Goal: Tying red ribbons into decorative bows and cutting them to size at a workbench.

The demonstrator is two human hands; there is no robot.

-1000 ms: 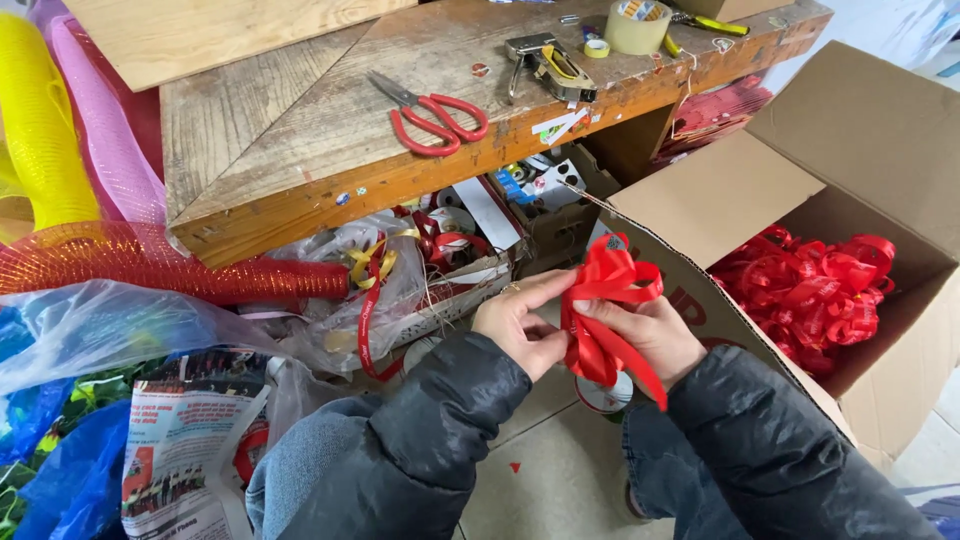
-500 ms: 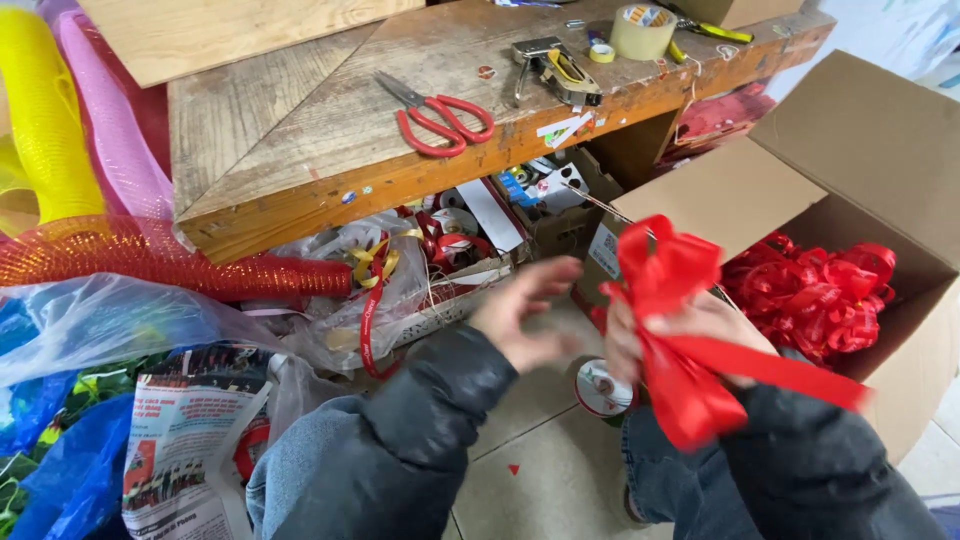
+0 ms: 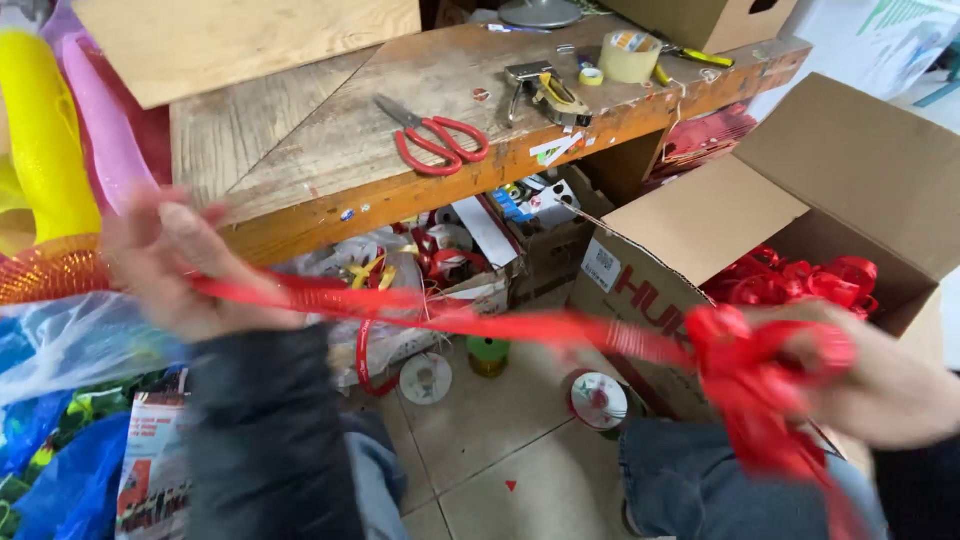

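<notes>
My right hand (image 3: 870,375) grips a looped red ribbon bow (image 3: 755,365) at the lower right, in front of the cardboard box. A red ribbon strand (image 3: 450,318) runs taut from the bow leftward to my left hand (image 3: 175,265), which pinches its end far out to the left. Both hands are blurred by motion. More red bows (image 3: 800,280) lie inside the open cardboard box (image 3: 860,150) behind my right hand.
A worn wooden bench (image 3: 330,130) holds red-handled scissors (image 3: 435,135), a staple gun (image 3: 545,85) and a tape roll (image 3: 630,55). Ribbon spools (image 3: 598,398) sit on the tiled floor. Mesh rolls (image 3: 60,130) and plastic bags (image 3: 70,340) crowd the left.
My hands have pulled wide apart: the left swung far left drawing a ribbon strand out taut, while the right carried the bow down and to the right.
</notes>
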